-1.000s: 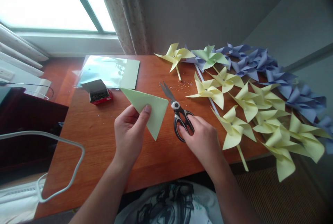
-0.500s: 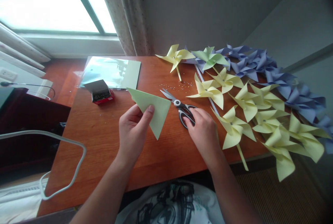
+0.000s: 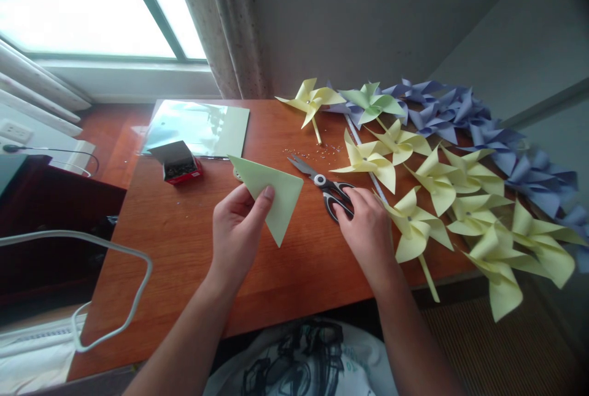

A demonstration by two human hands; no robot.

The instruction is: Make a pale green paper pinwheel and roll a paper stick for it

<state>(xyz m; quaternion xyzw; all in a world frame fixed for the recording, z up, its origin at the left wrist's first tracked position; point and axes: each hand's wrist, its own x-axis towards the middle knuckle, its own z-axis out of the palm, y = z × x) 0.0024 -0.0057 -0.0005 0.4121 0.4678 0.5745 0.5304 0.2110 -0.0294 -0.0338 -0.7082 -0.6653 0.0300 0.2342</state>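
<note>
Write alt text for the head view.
The left hand holds a folded green paper triangle above a wooden table, while the right hand grips scissors lying on it. Yellow pinwheels and purple pinwheels crowd the right side.

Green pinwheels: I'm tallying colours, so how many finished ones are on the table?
1: the green pinwheel lies at the far edge of the table, between a yellow pinwheel and the purple pinwheels. More may be hidden under the pile.

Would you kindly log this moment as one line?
left hand: holds folded paper | right hand: on scissors | table
</note>
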